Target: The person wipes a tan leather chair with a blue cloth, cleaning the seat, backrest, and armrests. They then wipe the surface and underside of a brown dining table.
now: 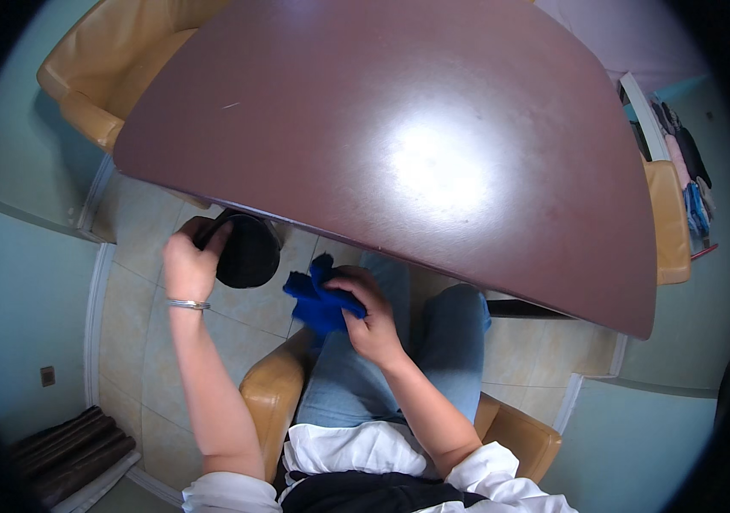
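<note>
Beyond the table's near left edge, my left hand (195, 256) grips the rim of a black round container (249, 253), with the thumb at its opening. The container is tilted so that its dark inside faces me; what it holds cannot be made out. My right hand (365, 314) pinches a crumpled blue cloth (323, 304), which hangs above my left thigh, a little to the right of the container. Container and cloth are apart.
A dark reddish-brown table (314, 147) with a curved far edge spans the view before me. I sit in a tan armchair (272, 391). Another tan chair (83, 83) stands at the upper left, and a tan chair back (667, 221) shows at the right. Folded dark fabric (76, 455) lies at the lower left.
</note>
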Demonstrator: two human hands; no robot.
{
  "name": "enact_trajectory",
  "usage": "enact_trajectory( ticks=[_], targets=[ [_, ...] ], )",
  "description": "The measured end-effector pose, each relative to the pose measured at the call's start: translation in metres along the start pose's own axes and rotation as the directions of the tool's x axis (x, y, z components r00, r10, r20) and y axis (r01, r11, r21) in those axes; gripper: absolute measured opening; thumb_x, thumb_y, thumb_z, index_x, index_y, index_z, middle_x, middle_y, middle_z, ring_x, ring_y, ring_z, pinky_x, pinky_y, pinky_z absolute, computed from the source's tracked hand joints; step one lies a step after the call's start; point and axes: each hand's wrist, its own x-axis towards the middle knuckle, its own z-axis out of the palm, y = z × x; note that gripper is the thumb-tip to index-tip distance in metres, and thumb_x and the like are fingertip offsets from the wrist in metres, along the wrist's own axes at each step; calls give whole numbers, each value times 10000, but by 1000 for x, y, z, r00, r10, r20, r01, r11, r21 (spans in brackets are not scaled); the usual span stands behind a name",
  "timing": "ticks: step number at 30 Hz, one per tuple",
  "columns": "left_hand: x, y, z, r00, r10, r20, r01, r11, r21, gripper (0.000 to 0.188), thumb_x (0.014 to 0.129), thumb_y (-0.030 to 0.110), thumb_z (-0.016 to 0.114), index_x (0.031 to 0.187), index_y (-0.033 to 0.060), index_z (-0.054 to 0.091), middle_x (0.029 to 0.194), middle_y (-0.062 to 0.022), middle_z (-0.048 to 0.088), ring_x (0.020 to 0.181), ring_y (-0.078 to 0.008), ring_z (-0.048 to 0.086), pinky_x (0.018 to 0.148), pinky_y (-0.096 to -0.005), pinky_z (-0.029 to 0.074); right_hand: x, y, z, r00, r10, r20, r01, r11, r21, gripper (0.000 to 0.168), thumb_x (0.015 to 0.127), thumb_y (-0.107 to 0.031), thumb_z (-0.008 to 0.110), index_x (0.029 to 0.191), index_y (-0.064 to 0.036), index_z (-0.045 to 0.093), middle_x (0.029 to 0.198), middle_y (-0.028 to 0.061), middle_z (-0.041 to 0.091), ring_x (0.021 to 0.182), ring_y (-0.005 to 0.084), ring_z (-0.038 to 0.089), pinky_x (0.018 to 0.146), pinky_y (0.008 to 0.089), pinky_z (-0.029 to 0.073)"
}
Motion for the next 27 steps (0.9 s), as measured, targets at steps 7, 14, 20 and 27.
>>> enact_trajectory(
  ticks=[7,14,20,27],
  targets=[
    [0,6,0,1000,25,-1,-25,1000,10,254,848,203,715,947,-28,681,835,-182,707,724,-279,674,701,-346,515,12,-33,6,999,-26,-18,25,998,-63,644,694,181,478,1243,-130,605,1125,151,506,1064,317,550,957,357,449],
    [-2,7,0,1000,23,0,-23,1000,-4,246,845,195,713,943,-28,682,848,-197,704,752,-312,684,714,-354,520,3,-11,9,997,39,-64,-41,998,-43,567,763,49,574,1311,-60,482,1149,173,515,1056,315,554,943,362,452],
    [-2,6,0,1000,27,-1,-27,1000,1,241,841,190,715,935,-30,681,847,-211,700,764,-334,686,719,-367,521,-5,-12,14,954,296,-39,-288,947,140,594,829,-159,678,1348,-37,417,1174,159,540,1083,250,550,951,361,449],
    [-1,6,1,999,39,-3,-39,999,7,245,839,192,720,919,-35,676,839,-224,693,755,-358,674,717,-378,519,-13,-8,14,882,469,-38,-363,729,581,627,851,-346,648,1351,-60,398,1194,159,519,1086,278,523,989,362,412]
  ],
)
